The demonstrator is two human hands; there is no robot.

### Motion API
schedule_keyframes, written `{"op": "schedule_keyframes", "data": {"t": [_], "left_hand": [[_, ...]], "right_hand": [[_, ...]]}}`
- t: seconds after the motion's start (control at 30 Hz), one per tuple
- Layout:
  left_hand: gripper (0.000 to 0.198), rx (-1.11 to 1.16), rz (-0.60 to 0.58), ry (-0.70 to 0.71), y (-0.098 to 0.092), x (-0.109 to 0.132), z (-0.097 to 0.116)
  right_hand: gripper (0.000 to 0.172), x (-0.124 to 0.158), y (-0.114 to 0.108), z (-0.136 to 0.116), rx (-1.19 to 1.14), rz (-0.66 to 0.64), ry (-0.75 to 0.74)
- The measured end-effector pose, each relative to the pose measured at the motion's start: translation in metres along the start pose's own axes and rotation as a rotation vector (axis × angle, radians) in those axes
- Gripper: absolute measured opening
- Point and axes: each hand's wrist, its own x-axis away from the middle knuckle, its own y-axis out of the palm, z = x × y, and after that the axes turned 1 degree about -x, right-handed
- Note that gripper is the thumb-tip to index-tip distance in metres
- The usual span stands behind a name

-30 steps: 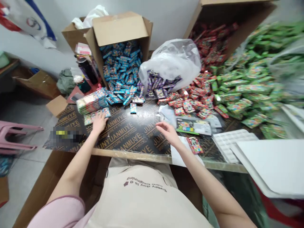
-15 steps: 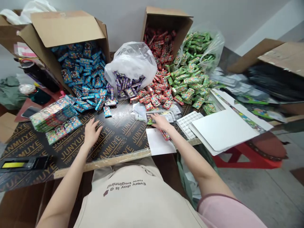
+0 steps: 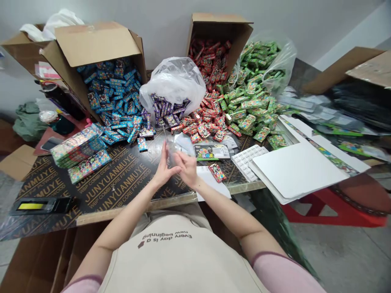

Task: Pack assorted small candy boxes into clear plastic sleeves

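Observation:
My left hand (image 3: 165, 165) and my right hand (image 3: 187, 167) meet over the front middle of the table. Between them is a thin, see-through plastic bag (image 3: 171, 147), blurred and partly hidden by the fingers. The left fingers point up along one side of it, and the right fingers pinch its other side. Just right of my hands lies a black and green printed packet (image 3: 214, 152). Below that packet, a small red box (image 3: 217, 172) rests on a sheet of white paper (image 3: 210, 188).
Piles of blue boxes (image 3: 114, 91), purple boxes (image 3: 166, 108), red boxes (image 3: 210, 122) and green boxes (image 3: 249, 101) spread along the back. Stacked multicoloured boxes (image 3: 77, 146) stand at left. A white tray (image 3: 249, 162) and white cards (image 3: 301, 167) overhang the right edge.
Both hands have come together in the middle; the left moved right from the bare tabletop, the right left the printed packet. Clear plastic is now between them. The view has shifted slightly.

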Motion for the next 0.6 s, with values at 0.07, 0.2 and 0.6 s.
{"op": "schedule_keyframes", "data": {"t": [0.07, 0.2, 0.6], "left_hand": [[0.079, 0.120, 0.064, -0.067, 0.000, 0.006, 0.007], [0.063, 0.280, -0.051, -0.312, -0.024, 0.028, 0.024], [0.069, 0.224, -0.189, -0.506, -0.049, 0.033, 0.034]], "right_hand": [[0.046, 0.002, 0.016, -0.021, -0.160, -0.028, -0.020], [0.036, -0.010, 0.012, -0.030, -0.101, 0.087, -0.108], [0.029, -0.035, -0.033, -0.021, 0.006, -0.409, -0.305]]}}
